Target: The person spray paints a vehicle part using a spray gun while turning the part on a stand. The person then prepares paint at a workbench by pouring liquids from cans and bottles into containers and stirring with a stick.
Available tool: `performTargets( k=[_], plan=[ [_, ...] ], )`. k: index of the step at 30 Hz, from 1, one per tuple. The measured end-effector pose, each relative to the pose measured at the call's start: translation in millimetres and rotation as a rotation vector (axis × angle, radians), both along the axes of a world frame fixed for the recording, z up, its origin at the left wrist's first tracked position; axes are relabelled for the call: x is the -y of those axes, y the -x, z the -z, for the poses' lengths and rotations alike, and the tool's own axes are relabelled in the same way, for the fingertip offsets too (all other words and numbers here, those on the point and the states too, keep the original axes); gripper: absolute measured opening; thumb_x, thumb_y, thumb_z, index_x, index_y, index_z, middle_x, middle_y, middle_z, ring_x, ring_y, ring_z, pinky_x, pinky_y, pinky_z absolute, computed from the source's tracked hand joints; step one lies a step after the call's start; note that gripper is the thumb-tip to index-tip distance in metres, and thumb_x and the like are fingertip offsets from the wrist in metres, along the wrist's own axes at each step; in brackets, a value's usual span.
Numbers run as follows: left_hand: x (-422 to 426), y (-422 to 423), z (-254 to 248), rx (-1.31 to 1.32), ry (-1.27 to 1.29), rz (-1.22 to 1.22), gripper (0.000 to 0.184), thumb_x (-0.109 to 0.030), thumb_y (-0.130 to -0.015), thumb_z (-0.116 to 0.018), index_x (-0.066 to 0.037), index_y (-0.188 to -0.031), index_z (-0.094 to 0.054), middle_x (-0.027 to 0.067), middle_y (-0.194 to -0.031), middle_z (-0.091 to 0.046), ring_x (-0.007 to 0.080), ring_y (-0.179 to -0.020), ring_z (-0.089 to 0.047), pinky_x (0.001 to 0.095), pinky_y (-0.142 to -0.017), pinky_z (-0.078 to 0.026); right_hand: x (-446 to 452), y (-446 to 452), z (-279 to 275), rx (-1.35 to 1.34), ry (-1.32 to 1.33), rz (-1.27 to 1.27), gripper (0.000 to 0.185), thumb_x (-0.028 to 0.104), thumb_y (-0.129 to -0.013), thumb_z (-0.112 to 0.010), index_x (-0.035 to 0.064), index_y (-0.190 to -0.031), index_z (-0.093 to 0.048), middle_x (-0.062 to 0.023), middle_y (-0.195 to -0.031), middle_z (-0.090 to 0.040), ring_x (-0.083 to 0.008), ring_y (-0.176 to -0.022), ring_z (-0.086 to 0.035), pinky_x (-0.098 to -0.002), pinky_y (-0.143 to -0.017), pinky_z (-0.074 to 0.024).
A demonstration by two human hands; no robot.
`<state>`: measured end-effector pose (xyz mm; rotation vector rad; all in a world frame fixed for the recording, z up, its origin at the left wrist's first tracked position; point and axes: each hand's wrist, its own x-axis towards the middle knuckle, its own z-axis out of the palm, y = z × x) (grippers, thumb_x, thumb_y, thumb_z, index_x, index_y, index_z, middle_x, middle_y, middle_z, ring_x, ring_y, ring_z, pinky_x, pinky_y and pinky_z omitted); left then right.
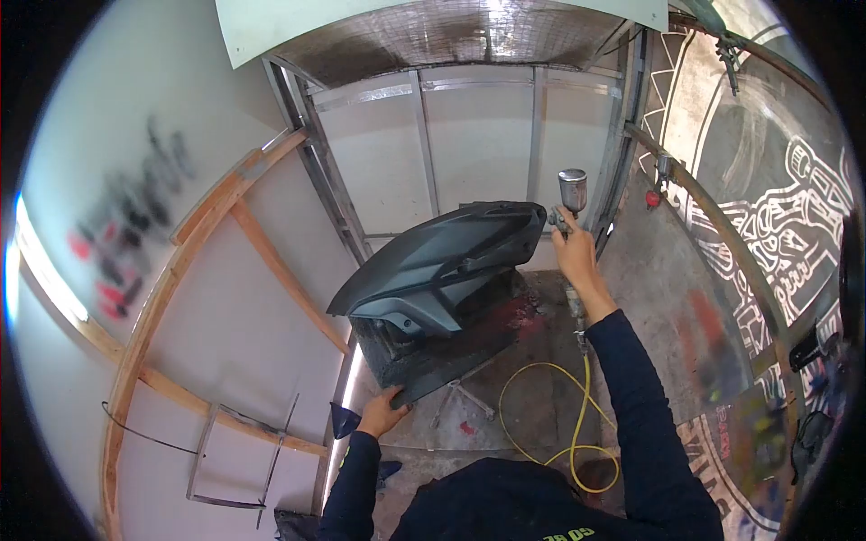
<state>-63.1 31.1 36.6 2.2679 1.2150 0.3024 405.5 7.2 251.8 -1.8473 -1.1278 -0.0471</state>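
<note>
A spray gun with a metal cup is in my right hand, whose fingers wrap round its body. Its nozzle end is close to the right tip of a dark grey moulded panel. Beneath the panel is a dark board-like stand, and my left hand grips its front left edge. From the gun's lower end a yellow hose hangs and loops on the floor.
Wooden beams frame the wall on the left. A thin metal frame hangs low there. To the right, a curved rail carries another spray gun before a painted wall. Metal posts stand behind the panel.
</note>
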Motion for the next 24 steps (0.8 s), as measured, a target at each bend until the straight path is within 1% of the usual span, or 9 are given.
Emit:
performTargets(
  k=[5, 7, 8, 11, 14, 17, 19, 21, 24],
  plan=[
    [-6, 1, -7, -0.026, 0.045, 0.026, 0.061, -0.043, -0.083, -0.069, -0.011, -0.133, -0.058, 0.0169, -0.132, -0.06, 0.0374, -0.118, -0.059, 0.0431, -0.101, -0.047, 16, 47, -10, -0.014, 0.04, -0.122, 0.044, 0.019, -0.092, -0.059, 0.014, -0.135, -0.056, -0.0245, -0.101, -0.07, -0.0397, -0.098, -0.068, -0.0427, -0.085, -0.0516],
    [-9, 3, 2, -0.032, -0.013, 0.051, 0.061, -0.043, -0.082, -0.069, -0.011, -0.133, -0.058, 0.0157, -0.13, -0.061, 0.0366, -0.117, -0.06, 0.0435, -0.1, -0.047, 23, 76, -13, -0.169, 0.048, -0.234, 0.043, 0.018, -0.092, -0.059, 0.0137, -0.135, -0.057, -0.0212, -0.104, -0.071, -0.0359, -0.1, -0.069, -0.0394, -0.088, -0.0515],
    [-10, 4, 2, -0.031, -0.012, 0.053, 0.061, -0.043, -0.082, -0.069, -0.011, -0.133, -0.058, 0.0157, -0.13, -0.061, 0.0366, -0.117, -0.06, 0.0435, -0.1, -0.047, 21, 86, -9, -0.145, -0.009, -0.304, 0.042, 0.017, -0.092, -0.059, 0.0122, -0.134, -0.057, -0.0186, -0.107, -0.071, -0.0323, -0.102, -0.069, -0.0361, -0.089, -0.0513],
    [-9, 7, 8, 0.0, 0.016, 0.076, 0.061, -0.043, -0.082, -0.069, -0.01, -0.133, -0.057, 0.016, -0.131, -0.061, 0.0372, -0.117, -0.06, 0.0432, -0.099, -0.048, 26, 125, -14, -0.188, 0.042, -0.359, 0.042, 0.016, -0.092, -0.06, 0.0103, -0.133, -0.057, -0.018, -0.109, -0.071, -0.0307, -0.103, -0.069, -0.0343, -0.09, -0.0508],
    [-11, 9, 17, 0.021, -0.002, 0.093, 0.063, -0.043, -0.082, -0.069, -0.01, -0.134, -0.056, 0.0171, -0.132, -0.061, 0.0376, -0.117, -0.059, 0.0431, -0.1, -0.047, 26, 161, -13, -0.204, 0.012, -0.432, 0.042, 0.015, -0.091, -0.061, 0.0092, -0.133, -0.057, -0.0202, -0.106, -0.071, -0.0322, -0.101, -0.07, -0.0353, -0.087, -0.0517],
    [-8, 8, 6, -0.002, 0.007, 0.124, 0.065, -0.044, -0.082, -0.069, -0.01, -0.135, -0.056, 0.0191, -0.133, -0.059, 0.0381, -0.118, -0.059, 0.0434, -0.101, -0.047, 23, 193, -17, -0.182, 0.066, -0.463, 0.042, 0.016, -0.091, -0.061, 0.0091, -0.132, -0.057, -0.0241, -0.103, -0.069, -0.0359, -0.099, -0.069, -0.0375, -0.084, -0.0523],
    [-9, 7, 8, -0.026, 0.016, 0.146, 0.067, -0.045, -0.081, -0.07, -0.009, -0.135, -0.055, 0.021, -0.135, -0.057, 0.0382, -0.12, -0.058, 0.0438, -0.101, -0.046, 14, 213, -7, -0.116, -0.07, -0.539, 0.042, 0.016, -0.091, -0.061, 0.0091, -0.132, -0.057, -0.0249, -0.1, -0.069, -0.0387, -0.097, -0.068, -0.0384, -0.083, -0.0524],
    [-10, 7, 8, -0.052, 0.026, 0.161, 0.069, -0.045, -0.08, -0.071, -0.009, -0.136, -0.055, 0.0214, -0.137, -0.055, 0.0384, -0.121, -0.057, 0.0438, -0.102, -0.046, 11, 236, -8, -0.126, -0.088, -0.545, 0.042, 0.018, -0.09, -0.062, 0.0087, -0.131, -0.058, -0.0254, -0.096, -0.069, -0.0423, -0.093, -0.067, -0.0403, -0.08, -0.0527],
    [-13, 6, 11, -0.098, 0.053, 0.194, 0.072, -0.046, -0.079, -0.071, -0.01, -0.138, -0.053, 0.022, -0.141, -0.052, 0.0385, -0.123, -0.056, 0.044, -0.102, -0.046, 9, 272, -14, -0.147, 0.065, -0.545, 0.042, 0.019, -0.089, -0.062, 0.0099, -0.13, -0.058, -0.0257, -0.089, -0.068, -0.0447, -0.086, -0.066, -0.0447, -0.077, -0.0524]
  ],
)
